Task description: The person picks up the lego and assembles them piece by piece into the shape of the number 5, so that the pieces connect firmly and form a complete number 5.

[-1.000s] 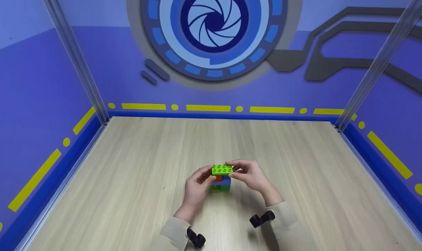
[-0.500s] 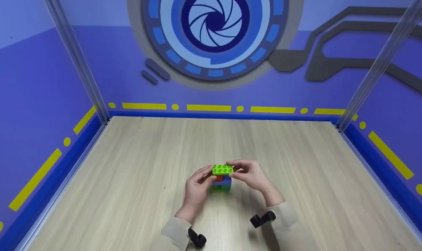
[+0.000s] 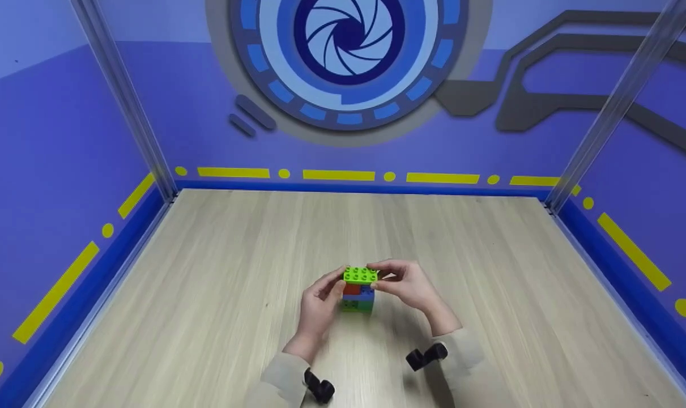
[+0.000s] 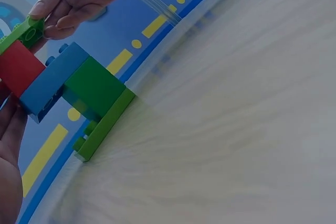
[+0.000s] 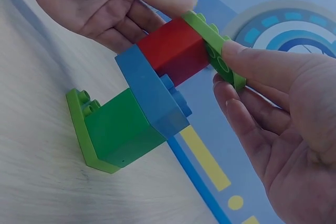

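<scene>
A small tower of toy building bricks stands on the table. Its light-green top plate (image 3: 360, 275) lies over a red brick (image 5: 173, 48), which sits on one end of a blue brick (image 5: 149, 87). Below come a dark-green brick (image 5: 126, 129) and a light-green bottom plate (image 5: 82, 135). My right hand (image 3: 412, 287) pinches the overhanging right end of the top plate between thumb and fingers. From the left, my left hand (image 3: 318, 309) holds the tower's upper part, its thumb at the top plate's edge and its fingers by the red brick, their tips partly hidden.
The wooden table (image 3: 235, 255) is bordered by blue panels with yellow markings, one behind (image 3: 195, 136) and one on each side. Metal posts (image 3: 133, 102) rise at the back corners. Black camera mounts (image 3: 320, 391) sit on both sleeved wrists.
My left thumb has shifted slightly up and left, uncovering more of the red brick's front. The right hand and the tower stay practically in place.
</scene>
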`<state>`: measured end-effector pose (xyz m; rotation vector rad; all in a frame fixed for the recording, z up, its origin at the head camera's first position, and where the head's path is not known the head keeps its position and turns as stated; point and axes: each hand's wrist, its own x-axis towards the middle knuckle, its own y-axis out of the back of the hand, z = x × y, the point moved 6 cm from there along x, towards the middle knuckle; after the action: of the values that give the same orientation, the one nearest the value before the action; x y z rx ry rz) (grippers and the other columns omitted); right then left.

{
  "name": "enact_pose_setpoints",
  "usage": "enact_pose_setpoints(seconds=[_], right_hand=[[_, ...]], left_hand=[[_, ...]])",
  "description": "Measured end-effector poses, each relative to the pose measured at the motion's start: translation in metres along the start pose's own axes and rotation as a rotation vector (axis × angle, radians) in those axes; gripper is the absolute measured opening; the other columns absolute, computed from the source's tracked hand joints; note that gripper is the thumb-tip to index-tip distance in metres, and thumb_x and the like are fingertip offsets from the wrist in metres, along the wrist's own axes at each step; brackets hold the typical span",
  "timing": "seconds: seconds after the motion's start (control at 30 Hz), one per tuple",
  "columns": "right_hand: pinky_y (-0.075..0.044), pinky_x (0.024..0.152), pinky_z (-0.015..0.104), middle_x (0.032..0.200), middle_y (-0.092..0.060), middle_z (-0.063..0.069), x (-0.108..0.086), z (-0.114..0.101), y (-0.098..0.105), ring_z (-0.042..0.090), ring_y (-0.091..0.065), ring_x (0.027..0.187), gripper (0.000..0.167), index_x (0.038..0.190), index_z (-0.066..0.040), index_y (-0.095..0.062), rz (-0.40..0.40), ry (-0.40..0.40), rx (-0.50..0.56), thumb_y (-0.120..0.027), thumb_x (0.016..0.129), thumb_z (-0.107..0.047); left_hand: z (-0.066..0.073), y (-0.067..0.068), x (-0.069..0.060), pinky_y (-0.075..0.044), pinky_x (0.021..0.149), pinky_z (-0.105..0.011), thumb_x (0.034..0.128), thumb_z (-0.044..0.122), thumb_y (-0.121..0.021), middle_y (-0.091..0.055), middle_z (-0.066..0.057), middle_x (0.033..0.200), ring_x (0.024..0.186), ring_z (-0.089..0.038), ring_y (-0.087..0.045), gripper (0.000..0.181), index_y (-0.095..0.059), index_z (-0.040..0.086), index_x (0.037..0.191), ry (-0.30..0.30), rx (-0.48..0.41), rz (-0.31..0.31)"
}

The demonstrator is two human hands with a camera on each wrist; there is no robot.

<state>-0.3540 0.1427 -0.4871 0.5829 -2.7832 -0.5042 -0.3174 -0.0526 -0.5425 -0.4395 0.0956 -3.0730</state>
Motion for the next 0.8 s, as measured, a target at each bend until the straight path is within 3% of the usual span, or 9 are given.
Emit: enact_pose_setpoints(seconds=[0.17, 0.4, 0.8], right_hand=[[-0.061, 0.085, 0.022, 0.124, -0.072, 0.020, -0.0002, -0.0008, 0.0003, 0.028, -0.070, 0.106, 0.035, 0.125, -0.001, -0.072, 0.007, 0.008, -0.007, -0.077, 0.091, -0.008], [-0.061, 0.087, 0.021, 0.124, -0.073, 0.017, 0.0001, -0.0004, -0.0002, 0.027, -0.070, 0.107, 0.035, 0.125, -0.005, -0.073, 0.007, 0.000, -0.010, -0.078, 0.091, -0.011], [-0.060, 0.086, 0.019, 0.123, -0.073, 0.018, 0.0000, 0.0018, -0.0008, 0.025, -0.070, 0.106, 0.035, 0.125, -0.004, -0.073, 0.014, 0.003, -0.007, -0.078, 0.091, -0.012]], left_hand=[[0.0020, 0.0003, 0.0011, -0.051, 0.105, -0.016, 0.1036, 0.026, -0.062, -0.069, -0.008, 0.136, 0.122, -0.004, -0.063, 0.033, -0.070, 0.011, 0.132, 0.039, -0.006, 0.038], [0.0052, -0.0010, 0.0020, -0.057, 0.095, -0.019, 0.1008, 0.018, -0.067, -0.072, -0.012, 0.128, 0.112, -0.009, -0.067, 0.030, -0.071, 0.006, 0.127, 0.050, -0.082, 0.072], [0.0038, -0.0014, 0.0017, -0.056, 0.094, -0.018, 0.1005, 0.015, -0.067, -0.071, -0.011, 0.132, 0.113, -0.006, -0.066, 0.033, -0.069, 0.002, 0.131, 0.080, -0.074, 0.086]])
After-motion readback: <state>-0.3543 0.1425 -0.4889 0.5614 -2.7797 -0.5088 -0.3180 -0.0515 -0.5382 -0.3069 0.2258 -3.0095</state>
